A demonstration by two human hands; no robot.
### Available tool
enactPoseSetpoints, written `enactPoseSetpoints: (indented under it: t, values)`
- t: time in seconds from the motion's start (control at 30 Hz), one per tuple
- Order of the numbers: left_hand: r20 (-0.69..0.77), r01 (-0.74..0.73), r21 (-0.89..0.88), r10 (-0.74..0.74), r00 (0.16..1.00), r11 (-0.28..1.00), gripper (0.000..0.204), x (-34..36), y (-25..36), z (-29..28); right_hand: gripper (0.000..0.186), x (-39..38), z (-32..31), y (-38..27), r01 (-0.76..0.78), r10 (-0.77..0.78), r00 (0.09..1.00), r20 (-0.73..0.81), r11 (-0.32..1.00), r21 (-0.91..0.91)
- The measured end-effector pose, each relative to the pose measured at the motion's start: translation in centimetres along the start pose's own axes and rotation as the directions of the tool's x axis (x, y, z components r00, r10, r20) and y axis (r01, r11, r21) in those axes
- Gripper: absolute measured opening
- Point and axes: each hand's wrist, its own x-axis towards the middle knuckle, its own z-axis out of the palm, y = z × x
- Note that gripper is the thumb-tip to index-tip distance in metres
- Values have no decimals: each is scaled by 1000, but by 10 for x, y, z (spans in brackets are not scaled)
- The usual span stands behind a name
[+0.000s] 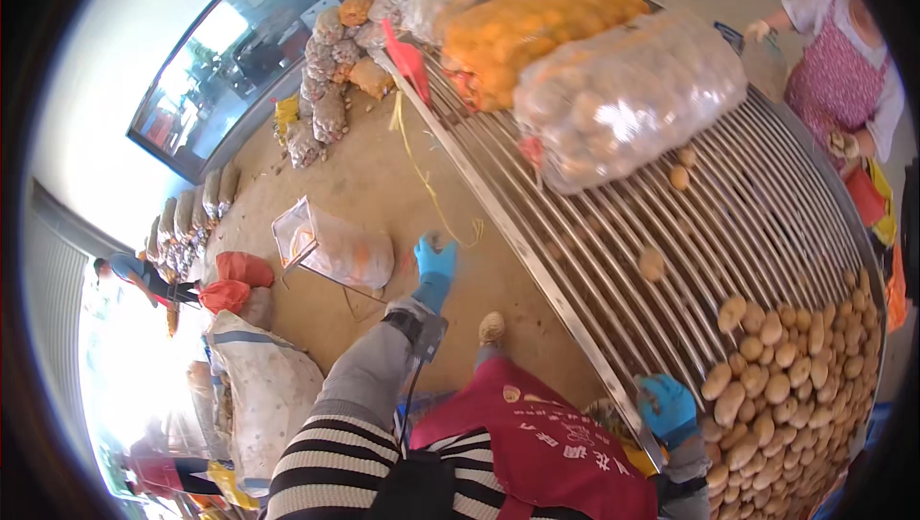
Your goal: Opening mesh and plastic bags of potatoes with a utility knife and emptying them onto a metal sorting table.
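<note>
My left hand, in a blue glove, hangs over the floor left of the slatted metal sorting table, its fingers loosely bent and apart, near a pale mesh sack in a metal frame. My right hand, also gloved in blue with soiled fingertips, is at the table's near rail, fingers loosely bent, beside a large pile of loose potatoes. Farther along the slats lie a few single potatoes, a clear bulging sack and an orange sack.
A person in a pink apron stands across the table. Another person is at the left by red sacks. A large white sack stands at my left. Filled sacks are stacked below the window; yellow twine lies along the floor.
</note>
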Motion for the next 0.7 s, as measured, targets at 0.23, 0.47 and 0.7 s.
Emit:
enactPoseSetpoints:
  t: [0.23,0.47,0.7]
  values:
    - [-15,90,310,-90,996,946,105,172,-94,52,24,22,-7,-49,-381,421,907,26,844,-377]
    - [22,139,361,-157,987,922,128,364,-106,56,32,86,41,-113,-319,475,873,106,723,-613]
    - [212,-27,-347,106,971,937,92,457,-163,100,29,131,136,-121,-419,576,796,185,745,-519]
